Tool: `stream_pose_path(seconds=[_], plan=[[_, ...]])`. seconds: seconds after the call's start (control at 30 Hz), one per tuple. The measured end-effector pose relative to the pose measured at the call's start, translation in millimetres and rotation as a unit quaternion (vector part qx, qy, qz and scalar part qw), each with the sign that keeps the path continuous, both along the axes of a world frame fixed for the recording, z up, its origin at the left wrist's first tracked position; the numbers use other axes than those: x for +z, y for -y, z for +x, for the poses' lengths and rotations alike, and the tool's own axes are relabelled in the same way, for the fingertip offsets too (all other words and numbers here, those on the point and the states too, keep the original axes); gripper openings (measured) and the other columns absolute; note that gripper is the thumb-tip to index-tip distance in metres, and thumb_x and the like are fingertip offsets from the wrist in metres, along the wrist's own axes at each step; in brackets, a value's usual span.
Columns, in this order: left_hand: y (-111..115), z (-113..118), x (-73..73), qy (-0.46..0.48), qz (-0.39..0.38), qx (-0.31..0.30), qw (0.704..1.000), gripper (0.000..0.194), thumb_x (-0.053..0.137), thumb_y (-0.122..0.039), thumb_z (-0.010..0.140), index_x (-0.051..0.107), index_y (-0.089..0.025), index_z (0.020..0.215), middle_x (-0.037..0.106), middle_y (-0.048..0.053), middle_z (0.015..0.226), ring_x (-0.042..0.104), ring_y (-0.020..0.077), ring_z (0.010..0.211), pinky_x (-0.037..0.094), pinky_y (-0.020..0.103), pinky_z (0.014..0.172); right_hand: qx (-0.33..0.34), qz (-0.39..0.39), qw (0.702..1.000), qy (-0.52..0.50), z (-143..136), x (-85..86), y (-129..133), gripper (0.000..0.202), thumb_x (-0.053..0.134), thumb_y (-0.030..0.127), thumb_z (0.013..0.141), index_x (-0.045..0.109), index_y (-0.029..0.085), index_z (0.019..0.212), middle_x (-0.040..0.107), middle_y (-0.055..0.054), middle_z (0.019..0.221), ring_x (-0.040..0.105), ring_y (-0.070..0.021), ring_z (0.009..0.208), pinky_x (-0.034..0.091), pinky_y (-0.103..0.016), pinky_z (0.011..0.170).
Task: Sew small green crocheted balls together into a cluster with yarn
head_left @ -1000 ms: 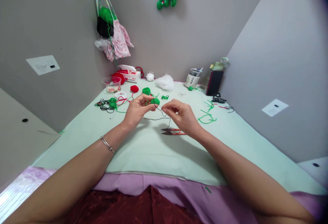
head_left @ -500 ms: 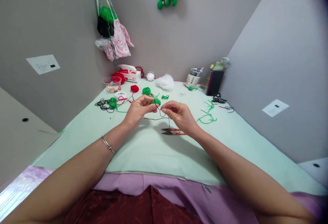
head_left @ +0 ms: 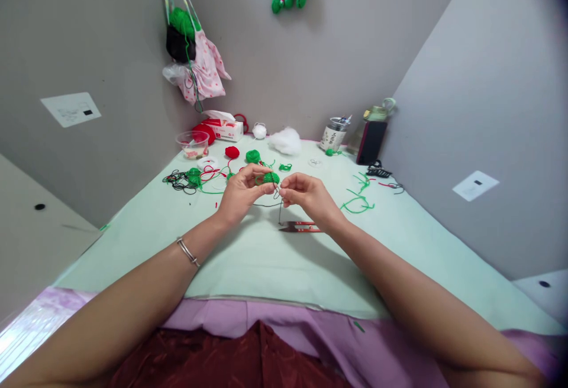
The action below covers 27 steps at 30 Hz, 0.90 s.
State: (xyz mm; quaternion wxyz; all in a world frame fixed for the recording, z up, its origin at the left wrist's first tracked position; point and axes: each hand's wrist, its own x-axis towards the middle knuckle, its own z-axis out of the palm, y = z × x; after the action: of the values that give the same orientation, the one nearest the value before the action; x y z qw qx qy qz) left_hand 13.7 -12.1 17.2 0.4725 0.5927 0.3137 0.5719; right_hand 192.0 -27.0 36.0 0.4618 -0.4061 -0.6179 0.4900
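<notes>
Between the fingers and thumb of my left hand (head_left: pixel 243 190) is a small green crocheted piece (head_left: pixel 270 178), held above the table. A strand of black yarn (head_left: pixel 280 210) runs from it and hangs down toward the table. My right hand (head_left: pixel 307 194) is closed in a pinch on the black yarn, close beside the green piece; whether a needle is also there I cannot make out. Below my right hand lies a pair of thread snips (head_left: pixel 298 227) with orange handles and dark blades pointing left.
Behind my hands are a green yarn ball (head_left: pixel 252 156), a red yarn ball (head_left: pixel 232 152) and white stuffing (head_left: pixel 286 141). Tangled black yarn (head_left: pixel 180 181) lies left, green yarn scraps (head_left: pixel 358 203) right. A tissue box (head_left: pixel 226 128), a pen jar (head_left: pixel 333 135) and a phone (head_left: pixel 371 143) stand at the back.
My right hand has drawn slightly nearer to the left one. The hanging black strand has swung left, and its loop between my hands looks smaller. The green piece stays in my left hand.
</notes>
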Motion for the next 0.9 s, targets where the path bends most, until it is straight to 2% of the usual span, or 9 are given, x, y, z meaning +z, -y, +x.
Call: stream_pose_path(seconds=[0.07,0.17,0.33,0.53,0.7,0.8,0.9], plan=[[-1.3,-0.1,-1.7,-0.012,0.009,-0.001,1.000,0.035,0.084,-0.031,0.065,0.067,-0.018,0.092,0.066,0.001,0.087,0.062,0.0146,0.082,0.051,0.029,0.075,0.010,-0.028,0.999,-0.026,-0.6,2.0,1.9,0.030,0.080,0.036,0.069,0.059,0.017,0.080,0.063,0.001,0.070,0.062,-0.0125,0.061,0.053,-0.032,0.068],[-2.7,-0.3,-3.8,-0.031,0.014,0.004,0.999,0.034,0.084,-0.030,0.065,0.069,-0.018,0.093,0.065,0.001,0.085,0.061,0.0143,0.079,0.050,0.028,0.071,0.021,-0.015,1.000,-0.013,-1.5,5.3,5.7,0.028,0.075,0.039,0.076,0.058,0.017,0.081,0.065,-0.001,0.069,0.064,-0.0141,0.065,0.056,-0.034,0.070],[-2.6,1.9,-6.2,-0.017,-0.006,-0.018,1.000,0.036,0.084,-0.031,0.064,0.067,-0.017,0.092,0.067,0.002,0.087,0.063,0.0156,0.080,0.053,0.031,0.073,-0.037,0.123,0.985,0.111,0.6,4.1,5.4,0.017,0.063,0.035,0.087,0.063,0.018,0.086,0.066,-0.001,0.074,0.063,-0.0135,0.065,0.052,-0.030,0.065],[2.1,7.3,-5.5,-0.053,-0.028,-0.077,0.995,0.032,0.084,-0.031,0.063,0.068,-0.016,0.086,0.068,0.002,0.086,0.064,0.0162,0.082,0.052,0.032,0.077,-0.065,0.207,0.960,0.177,3.4,5.0,2.1,0.009,0.067,0.025,0.082,0.070,0.019,0.077,0.066,-0.003,0.080,0.059,-0.0144,0.072,0.047,-0.028,0.064],[2.2,7.0,-5.0,-0.075,-0.063,-0.097,0.990,0.033,0.082,-0.030,0.066,0.067,-0.016,0.091,0.067,0.001,0.077,0.064,0.0147,0.073,0.050,0.031,0.071,-0.080,0.145,0.982,0.086,8.7,15.8,-1.0,0.014,0.068,0.029,0.080,0.068,0.016,0.074,0.064,-0.002,0.071,0.054,-0.0115,0.060,0.044,-0.027,0.058],[1.2,5.4,-4.2,-0.074,-0.076,-0.105,0.989,0.033,0.081,-0.032,0.067,0.067,-0.016,0.092,0.067,0.000,0.072,0.063,0.0141,0.070,0.050,0.032,0.073,-0.028,0.085,0.994,0.061,10.5,19.8,-1.8,0.019,0.069,0.034,0.080,0.069,0.015,0.080,0.065,-0.001,0.071,0.053,-0.0106,0.058,0.044,-0.026,0.057],[1.5,5.0,-3.5,-0.073,-0.081,-0.109,0.988,0.034,0.082,-0.033,0.066,0.067,-0.016,0.091,0.067,0.000,0.073,0.062,0.0135,0.069,0.050,0.032,0.073,0.021,0.055,0.994,0.087,11.0,20.9,-1.9,0.018,0.072,0.032,0.076,0.068,0.014,0.076,0.062,0.000,0.066,0.050,-0.0096,0.058,0.043,-0.026,0.057]])
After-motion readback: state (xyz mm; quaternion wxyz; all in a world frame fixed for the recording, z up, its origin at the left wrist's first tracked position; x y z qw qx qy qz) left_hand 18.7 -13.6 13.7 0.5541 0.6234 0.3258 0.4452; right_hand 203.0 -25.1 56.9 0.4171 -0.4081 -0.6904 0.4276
